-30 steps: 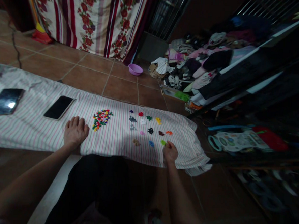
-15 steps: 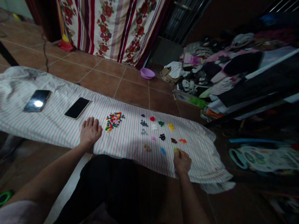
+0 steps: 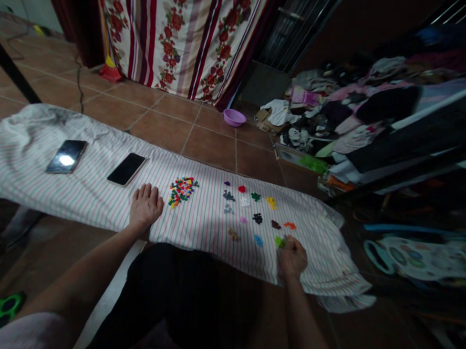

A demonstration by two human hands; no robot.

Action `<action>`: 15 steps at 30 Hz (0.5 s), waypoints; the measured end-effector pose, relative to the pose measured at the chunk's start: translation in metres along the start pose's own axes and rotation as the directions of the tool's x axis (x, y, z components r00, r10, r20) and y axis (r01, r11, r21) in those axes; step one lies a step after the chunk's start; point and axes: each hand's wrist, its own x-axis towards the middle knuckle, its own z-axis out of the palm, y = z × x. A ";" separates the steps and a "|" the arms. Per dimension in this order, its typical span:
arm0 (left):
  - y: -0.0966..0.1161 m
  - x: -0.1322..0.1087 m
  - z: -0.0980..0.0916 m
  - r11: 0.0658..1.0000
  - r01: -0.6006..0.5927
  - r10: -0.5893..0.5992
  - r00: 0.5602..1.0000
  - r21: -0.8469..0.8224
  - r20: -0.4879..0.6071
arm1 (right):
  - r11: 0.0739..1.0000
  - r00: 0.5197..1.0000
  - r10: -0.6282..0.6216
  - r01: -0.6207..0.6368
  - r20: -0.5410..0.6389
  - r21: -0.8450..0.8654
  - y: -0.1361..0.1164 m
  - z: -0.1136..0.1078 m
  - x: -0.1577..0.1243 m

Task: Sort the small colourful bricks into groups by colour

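the left hand [image 3: 146,206] is lying flat, fingers together, beside one mixed pile [image 3: 181,190]; the right hand [image 3: 292,256] is curling by a green pile [image 3: 279,241]; two phones [image 3: 126,169] are lying left.

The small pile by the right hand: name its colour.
Light green pile, head view.

Right hand [image 3: 292,257] beside lime-green pieces [image 3: 279,242]

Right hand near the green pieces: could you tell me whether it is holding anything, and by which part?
It cannot be told: the right hand is curled beside the small green pile, fingertips hidden.
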 end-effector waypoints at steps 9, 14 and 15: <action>0.001 -0.001 0.001 1.000 0.002 -0.002 1.000 -0.015 -0.013 | 0.946 0.962 -0.272 0.262 0.025 0.191 -0.080 0.028 -0.008; -0.001 -0.001 0.003 1.000 -0.005 0.005 1.000 -0.019 -0.012 | 0.879 0.900 -0.418 0.367 0.120 0.305 -0.135 0.055 -0.033; -0.001 -0.001 0.004 1.000 -0.005 0.005 1.000 -0.021 -0.015 | 0.863 0.884 -0.446 0.383 0.142 0.330 -0.146 0.061 -0.040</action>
